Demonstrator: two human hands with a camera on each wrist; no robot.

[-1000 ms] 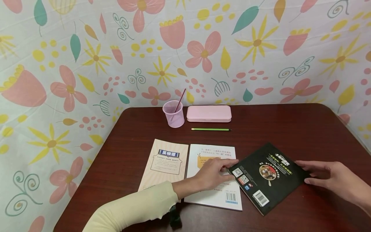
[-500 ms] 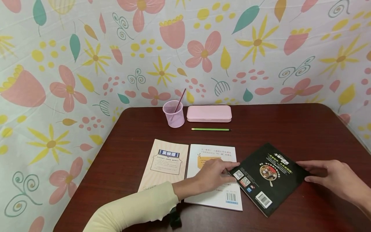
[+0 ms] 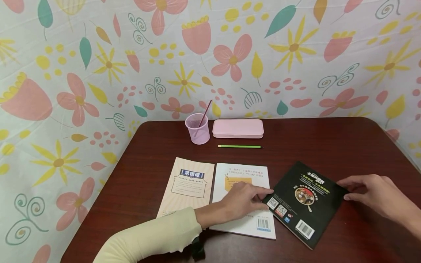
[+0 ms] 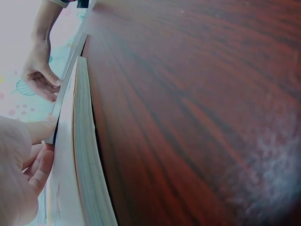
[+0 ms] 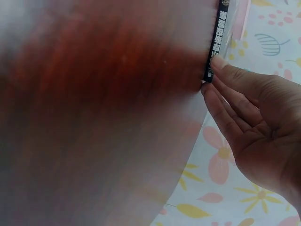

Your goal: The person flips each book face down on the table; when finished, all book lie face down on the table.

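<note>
A black book [image 3: 323, 199] with a barcode and QR codes lies tilted at the right of the table. My left hand [image 3: 240, 201] reaches across a white book [image 3: 236, 225] and pinches the black book's left corner between thumb and fingers. On the opposite corner, my right hand [image 3: 378, 193] has its own thumb-and-finger pinch. The right wrist view shows that thumb by the lettered spine [image 5: 218, 40], fingers on the other side. In the left wrist view, the left hand [image 4: 16, 174] holds the thin corner just over the white book's page edges.
Left of the white book lies a cream-coloured book [image 3: 190, 190]. Behind the books are a green pencil [image 3: 240, 147], a pink pencil case [image 3: 238, 128] and a lilac mesh cup [image 3: 198, 133] with a dark red stick in it. A flowered cloth [image 3: 151, 58] hangs behind the table.
The black book has turned a little counterclockwise: its top corner moved left and its bottom corner right. My right hand rose slightly in view with it; the left hand barely shifted.
</note>
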